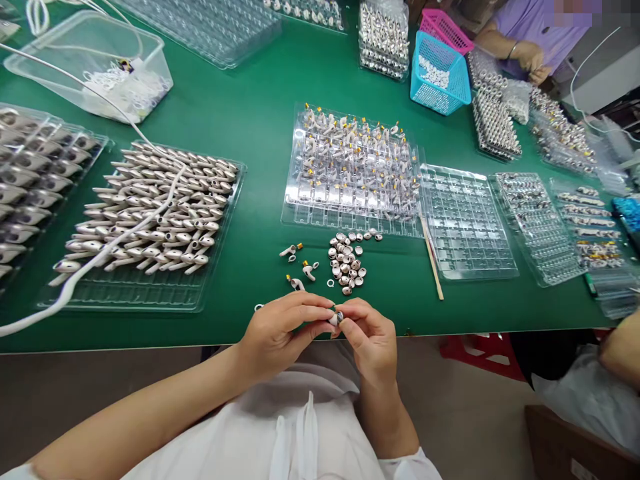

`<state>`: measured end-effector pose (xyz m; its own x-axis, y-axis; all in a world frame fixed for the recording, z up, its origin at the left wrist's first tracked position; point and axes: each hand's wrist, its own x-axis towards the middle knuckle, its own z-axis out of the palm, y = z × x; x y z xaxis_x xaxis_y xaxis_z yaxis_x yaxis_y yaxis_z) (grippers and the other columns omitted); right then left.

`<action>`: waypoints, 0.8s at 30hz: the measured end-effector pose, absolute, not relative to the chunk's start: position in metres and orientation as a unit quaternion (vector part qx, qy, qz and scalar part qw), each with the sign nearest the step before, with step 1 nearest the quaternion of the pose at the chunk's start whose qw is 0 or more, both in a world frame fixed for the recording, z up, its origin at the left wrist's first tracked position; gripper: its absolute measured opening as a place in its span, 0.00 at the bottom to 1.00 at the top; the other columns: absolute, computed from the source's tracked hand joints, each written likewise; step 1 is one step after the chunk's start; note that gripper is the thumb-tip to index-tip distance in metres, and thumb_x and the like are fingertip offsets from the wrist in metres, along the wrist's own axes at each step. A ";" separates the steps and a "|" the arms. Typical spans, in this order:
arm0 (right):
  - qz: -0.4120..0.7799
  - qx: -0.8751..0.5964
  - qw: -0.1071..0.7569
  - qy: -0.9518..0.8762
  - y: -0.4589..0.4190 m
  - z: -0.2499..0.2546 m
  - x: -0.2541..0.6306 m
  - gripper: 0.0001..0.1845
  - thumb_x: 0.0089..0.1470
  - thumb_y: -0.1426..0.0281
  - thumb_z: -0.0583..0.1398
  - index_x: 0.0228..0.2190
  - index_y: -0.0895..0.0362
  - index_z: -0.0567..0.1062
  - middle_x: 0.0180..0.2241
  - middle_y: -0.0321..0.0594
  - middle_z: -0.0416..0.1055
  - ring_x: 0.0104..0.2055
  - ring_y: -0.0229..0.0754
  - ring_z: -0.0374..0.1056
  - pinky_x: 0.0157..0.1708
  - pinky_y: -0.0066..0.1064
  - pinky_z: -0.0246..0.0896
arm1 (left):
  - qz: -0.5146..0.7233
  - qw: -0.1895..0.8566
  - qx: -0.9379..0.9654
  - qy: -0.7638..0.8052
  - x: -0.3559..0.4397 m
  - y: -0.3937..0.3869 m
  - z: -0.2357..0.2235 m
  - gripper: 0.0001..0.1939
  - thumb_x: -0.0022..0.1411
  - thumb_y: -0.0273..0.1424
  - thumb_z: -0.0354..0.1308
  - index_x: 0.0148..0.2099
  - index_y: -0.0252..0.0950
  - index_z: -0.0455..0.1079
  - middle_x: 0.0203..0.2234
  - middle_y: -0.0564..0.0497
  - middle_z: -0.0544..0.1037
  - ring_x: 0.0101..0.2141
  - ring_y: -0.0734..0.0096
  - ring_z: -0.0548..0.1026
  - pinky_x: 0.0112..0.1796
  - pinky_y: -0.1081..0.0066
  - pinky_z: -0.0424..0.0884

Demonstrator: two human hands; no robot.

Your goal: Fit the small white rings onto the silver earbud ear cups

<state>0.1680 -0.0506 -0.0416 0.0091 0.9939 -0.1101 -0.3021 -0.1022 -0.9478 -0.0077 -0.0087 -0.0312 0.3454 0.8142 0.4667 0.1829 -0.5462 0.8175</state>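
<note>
My left hand (285,328) and my right hand (373,337) meet at the table's front edge, both closed. Pinched between their fingertips is a small whitish earbud piece (334,320) with a dark end on the right; finer detail is hidden by the fingers. Just beyond lies a loose pile of round earbud caps (346,260). A few stemmed earbud shells (296,283) with gold-coloured tabs lie beyond my left hand. A small white ring (331,283) rests beside the pile.
A clear tray of earbud shells (320,160) stands ahead, and a tray of stemmed shells (150,213) at left, crossed by a white cable (107,250). A wooden stick (433,263) lies near an unfilled clear tray (467,220). Another person's hands (527,60) work at upper right.
</note>
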 end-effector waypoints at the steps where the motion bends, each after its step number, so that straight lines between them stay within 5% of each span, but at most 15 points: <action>1: 0.587 -0.452 0.550 -0.386 -0.051 -0.041 0.168 0.09 0.56 0.74 0.64 0.39 0.51 0.81 0.36 0.38 0.71 0.32 0.36 0.72 0.31 0.28 0.72 | 0.464 0.343 0.745 0.335 -0.007 -0.009 -0.031 0.06 0.63 0.23 0.62 0.43 0.35 0.76 0.37 0.46 0.83 0.39 0.69 0.82 0.42 0.74 0.79; 12: 0.481 -0.485 0.545 -0.486 -0.052 -0.033 0.167 0.14 0.55 0.77 0.64 0.41 0.49 0.81 0.36 0.38 0.74 0.39 0.39 0.72 0.34 0.27 0.72 | 0.442 0.437 0.698 0.356 -0.008 -0.011 -0.032 0.12 0.59 0.23 0.66 0.46 0.36 0.78 0.41 0.45 0.83 0.42 0.67 0.81 0.46 0.74 0.76; 18: 0.436 -0.484 0.537 -0.537 -0.053 -0.032 0.169 0.17 0.56 0.78 0.63 0.44 0.49 0.80 0.37 0.40 0.76 0.38 0.40 0.72 0.33 0.30 0.72 | 0.451 0.487 0.635 0.396 -0.007 -0.011 -0.029 0.08 0.57 0.24 0.67 0.40 0.39 0.81 0.32 0.49 0.79 0.33 0.71 0.78 0.35 0.76 0.75; 24: 0.381 -0.484 0.531 -0.582 -0.052 -0.030 0.169 0.21 0.55 0.81 0.62 0.46 0.48 0.78 0.38 0.39 0.76 0.40 0.41 0.73 0.38 0.34 0.72 | 0.366 0.678 0.480 0.421 -0.005 -0.011 -0.024 0.07 0.57 0.29 0.67 0.40 0.40 0.81 0.33 0.50 0.83 0.34 0.71 0.81 0.37 0.77 0.78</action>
<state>0.1688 -0.0523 -0.0304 0.0329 0.9680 0.2490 0.1588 0.2409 -0.9575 -0.0048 -0.0107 -0.0237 0.3783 0.8992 -0.2199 -0.0915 0.2727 0.9577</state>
